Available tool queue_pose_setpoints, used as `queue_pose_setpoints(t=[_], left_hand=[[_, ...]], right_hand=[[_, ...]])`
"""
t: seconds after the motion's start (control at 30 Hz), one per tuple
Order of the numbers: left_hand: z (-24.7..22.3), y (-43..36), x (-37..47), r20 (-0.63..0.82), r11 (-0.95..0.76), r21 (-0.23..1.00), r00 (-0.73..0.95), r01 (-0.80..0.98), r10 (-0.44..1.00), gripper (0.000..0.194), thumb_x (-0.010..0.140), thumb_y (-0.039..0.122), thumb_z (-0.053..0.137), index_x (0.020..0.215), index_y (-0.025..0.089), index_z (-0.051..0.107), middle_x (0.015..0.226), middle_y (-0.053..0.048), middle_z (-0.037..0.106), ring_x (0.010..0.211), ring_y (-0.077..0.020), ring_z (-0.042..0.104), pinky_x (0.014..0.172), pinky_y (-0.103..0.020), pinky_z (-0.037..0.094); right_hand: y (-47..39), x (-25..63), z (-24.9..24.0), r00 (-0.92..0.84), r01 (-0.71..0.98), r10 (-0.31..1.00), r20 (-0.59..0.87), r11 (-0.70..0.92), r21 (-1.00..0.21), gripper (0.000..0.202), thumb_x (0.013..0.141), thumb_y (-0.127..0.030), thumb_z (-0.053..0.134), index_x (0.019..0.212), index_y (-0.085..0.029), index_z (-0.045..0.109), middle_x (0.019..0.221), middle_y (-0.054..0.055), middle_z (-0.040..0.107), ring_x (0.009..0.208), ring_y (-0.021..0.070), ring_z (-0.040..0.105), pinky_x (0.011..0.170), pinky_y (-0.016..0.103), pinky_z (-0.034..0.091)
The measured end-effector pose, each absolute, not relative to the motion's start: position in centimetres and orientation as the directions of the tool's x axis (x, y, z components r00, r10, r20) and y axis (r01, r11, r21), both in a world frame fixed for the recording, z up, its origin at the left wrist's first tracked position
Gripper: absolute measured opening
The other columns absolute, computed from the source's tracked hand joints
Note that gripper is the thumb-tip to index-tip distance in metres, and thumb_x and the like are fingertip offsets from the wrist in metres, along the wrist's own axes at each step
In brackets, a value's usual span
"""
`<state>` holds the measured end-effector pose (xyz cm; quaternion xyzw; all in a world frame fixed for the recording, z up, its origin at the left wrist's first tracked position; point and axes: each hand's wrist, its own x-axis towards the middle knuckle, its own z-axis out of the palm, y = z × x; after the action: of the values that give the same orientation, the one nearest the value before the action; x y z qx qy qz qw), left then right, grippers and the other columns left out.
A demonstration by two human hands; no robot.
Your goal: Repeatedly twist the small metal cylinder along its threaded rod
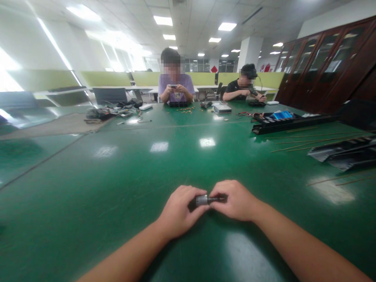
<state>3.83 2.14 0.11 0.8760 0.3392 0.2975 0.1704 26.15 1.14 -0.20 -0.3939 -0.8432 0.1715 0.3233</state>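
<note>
Just above the green tabletop, near the middle of the head view, my two hands meet at a small grey metal cylinder (202, 200) with a dark, narrower part reaching out to its right. My left hand (182, 209) is closed around the cylinder's left end, thumb below and fingers above. With thumb and fingertips, my right hand (233, 199) pinches the dark narrow part (217, 199). Fingers hide some of both ends, so I cannot tell exactly what kind of part this is.
The green table (132, 168) is glossy. Black metal channels (346, 152) and thin brown rods (296, 145) lie at right, near a long black tray (288, 124). Cables and parts (111, 111) are piled far left. Two people (176, 84) handle things across the table.
</note>
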Motion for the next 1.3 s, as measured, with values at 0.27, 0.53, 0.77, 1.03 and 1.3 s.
queue_pose_setpoints(t=[0.27,0.53,0.77,1.03,1.3], left_hand=[[0.04,2.24,3.84,0.406,-0.711,0.5,0.591,0.495,0.697,0.024,0.087,0.038,0.065,0.105,0.021,0.064,0.093,-0.005,0.069,0.085,-0.0203,0.061,0.078,-0.035,0.046],[-0.07,2.25,3.75,0.406,-0.708,0.507,0.588,0.492,0.699,0.024,0.087,0.037,0.065,0.106,0.022,0.064,0.094,-0.005,0.068,0.086,-0.0206,0.061,0.079,-0.034,0.045],[-0.06,2.28,3.75,0.389,-0.693,0.518,0.584,0.501,0.713,0.024,0.087,0.037,0.065,0.106,0.022,0.064,0.096,-0.004,0.068,0.088,-0.0205,0.061,0.08,-0.035,0.045],[-0.25,2.44,3.65,0.399,-0.696,0.514,0.578,0.501,0.712,0.023,0.087,0.036,0.065,0.107,0.023,0.063,0.097,-0.003,0.068,0.089,-0.0203,0.061,0.082,-0.035,0.045],[-0.4,2.52,3.49,0.395,-0.688,0.521,0.572,0.504,0.719,0.024,0.087,0.036,0.066,0.108,0.025,0.063,0.098,-0.002,0.068,0.09,-0.0199,0.061,0.081,-0.034,0.046]], right_hand=[[1.1,26.24,-0.11,-0.475,0.58,0.791,0.386,0.611,-0.539,0.004,0.079,-0.021,0.071,0.082,-0.019,0.07,0.078,0.001,0.07,0.071,0.0155,0.062,0.067,0.026,0.043],[1.1,26.23,-0.08,-0.468,0.588,0.802,0.372,0.597,-0.546,0.004,0.079,-0.02,0.071,0.082,-0.019,0.07,0.078,0.0,0.069,0.071,0.0149,0.062,0.067,0.026,0.043],[1.13,26.39,-0.23,-0.464,0.587,0.805,0.371,0.593,-0.551,0.005,0.08,-0.023,0.07,0.084,-0.019,0.071,0.079,0.002,0.07,0.073,0.0161,0.062,0.069,0.026,0.044],[1.27,26.46,-0.08,-0.455,0.606,0.816,0.358,0.578,-0.546,0.006,0.081,-0.025,0.071,0.084,-0.019,0.071,0.079,0.001,0.069,0.072,0.0151,0.061,0.068,0.025,0.043],[1.28,26.59,-0.05,-0.457,0.607,0.813,0.361,0.582,-0.542,0.006,0.081,-0.026,0.071,0.083,-0.02,0.07,0.078,0.0,0.069,0.072,0.0146,0.061,0.068,0.025,0.043]])
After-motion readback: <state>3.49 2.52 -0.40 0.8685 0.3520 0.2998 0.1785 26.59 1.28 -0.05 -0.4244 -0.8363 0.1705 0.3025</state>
